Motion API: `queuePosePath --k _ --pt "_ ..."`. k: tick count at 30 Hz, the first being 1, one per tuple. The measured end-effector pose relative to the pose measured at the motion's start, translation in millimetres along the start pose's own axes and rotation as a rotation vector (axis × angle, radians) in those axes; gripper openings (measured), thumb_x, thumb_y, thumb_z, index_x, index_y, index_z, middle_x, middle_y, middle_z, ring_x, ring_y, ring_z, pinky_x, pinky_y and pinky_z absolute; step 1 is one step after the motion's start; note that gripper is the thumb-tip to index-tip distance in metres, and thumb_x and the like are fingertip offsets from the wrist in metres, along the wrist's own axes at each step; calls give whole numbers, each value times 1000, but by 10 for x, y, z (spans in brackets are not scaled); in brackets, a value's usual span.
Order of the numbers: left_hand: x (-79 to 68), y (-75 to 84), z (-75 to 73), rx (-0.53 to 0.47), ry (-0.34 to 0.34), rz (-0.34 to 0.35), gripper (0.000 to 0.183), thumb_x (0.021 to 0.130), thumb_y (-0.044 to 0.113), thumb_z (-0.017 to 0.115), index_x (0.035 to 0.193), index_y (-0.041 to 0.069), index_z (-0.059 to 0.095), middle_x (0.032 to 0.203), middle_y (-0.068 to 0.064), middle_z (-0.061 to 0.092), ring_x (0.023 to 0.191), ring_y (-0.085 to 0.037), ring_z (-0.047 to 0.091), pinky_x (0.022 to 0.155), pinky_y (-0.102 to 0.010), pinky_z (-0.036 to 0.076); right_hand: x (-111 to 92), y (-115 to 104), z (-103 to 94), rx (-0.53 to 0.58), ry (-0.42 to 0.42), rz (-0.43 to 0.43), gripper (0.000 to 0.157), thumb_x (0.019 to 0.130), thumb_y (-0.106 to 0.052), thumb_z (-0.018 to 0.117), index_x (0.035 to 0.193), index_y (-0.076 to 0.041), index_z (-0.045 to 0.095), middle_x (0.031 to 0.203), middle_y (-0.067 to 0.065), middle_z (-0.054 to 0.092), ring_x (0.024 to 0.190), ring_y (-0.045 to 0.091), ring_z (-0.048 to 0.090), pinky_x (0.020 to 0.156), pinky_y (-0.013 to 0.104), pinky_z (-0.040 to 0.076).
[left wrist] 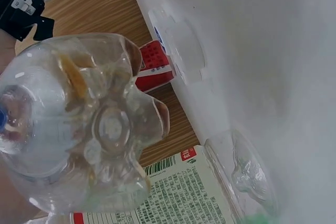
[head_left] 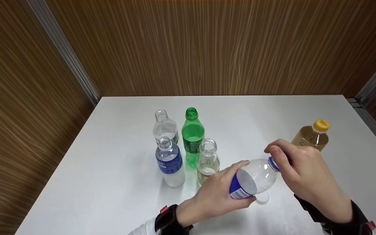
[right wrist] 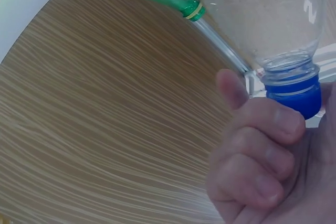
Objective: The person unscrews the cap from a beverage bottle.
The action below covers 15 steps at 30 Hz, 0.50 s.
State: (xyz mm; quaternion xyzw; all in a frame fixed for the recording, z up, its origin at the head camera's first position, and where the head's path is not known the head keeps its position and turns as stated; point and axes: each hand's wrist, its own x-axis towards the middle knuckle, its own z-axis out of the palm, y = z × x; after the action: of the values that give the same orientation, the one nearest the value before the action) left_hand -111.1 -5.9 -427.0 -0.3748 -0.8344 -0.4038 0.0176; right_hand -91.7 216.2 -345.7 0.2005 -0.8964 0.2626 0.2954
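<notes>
A clear plastic bottle point(head_left: 262, 174) with a blue label lies tilted in the air, its neck to the right. Around its labelled body my left hand point(head_left: 219, 192) is wrapped. My right hand point(head_left: 305, 169) pinches the blue bottle cap point(right wrist: 296, 95) between thumb and index finger, the other fingers curled. In the right wrist view the cap sits on the threaded neck. The bottle's moulded base point(left wrist: 113, 127) fills much of the left wrist view. A small round whitish cap point(head_left: 262, 198) lies on the table below the bottle.
Left of the hands stand uncapped bottles: a green one point(head_left: 193, 133), a clear one point(head_left: 165, 129), a blue-labelled one point(head_left: 170, 163) and a wide-mouthed one point(head_left: 208, 160). A yellow-capped bottle of amber liquid point(head_left: 310, 137) stands behind my right hand. Wood-grain panels point(head_left: 207, 49) border the white table point(head_left: 116, 182).
</notes>
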Motion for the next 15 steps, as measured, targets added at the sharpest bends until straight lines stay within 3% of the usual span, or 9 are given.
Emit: queuePosePath --k 9,12,15 --pt "5 -13 3 1 -11 -16 80 88 38 83 155 15 46 128 -5 74 110 -6 70 92 -15 55 10 -52 38 -30 -18 39 13 93 -8 71 81 -12 73 59 -11 59 55 -5 44 49 14 36" --pt "13 -11 -17 -41 -46 -50 80 88 39 82 156 18 45 128 -3 73 110 -4 68 93 -15 55 19 -34 38 -30 -16 -5 12 91 -5 70 82 -12 73 60 -11 60 54 -6 42 48 13 35" --pt "16 -6 -39 -98 -84 -86 81 88 40 82 157 21 44 127 -1 73 109 -1 66 94 -15 54 29 24 37 6 -5 -100 13 89 0 69 84 -11 73 62 -11 61 57 -6 43 49 13 37"
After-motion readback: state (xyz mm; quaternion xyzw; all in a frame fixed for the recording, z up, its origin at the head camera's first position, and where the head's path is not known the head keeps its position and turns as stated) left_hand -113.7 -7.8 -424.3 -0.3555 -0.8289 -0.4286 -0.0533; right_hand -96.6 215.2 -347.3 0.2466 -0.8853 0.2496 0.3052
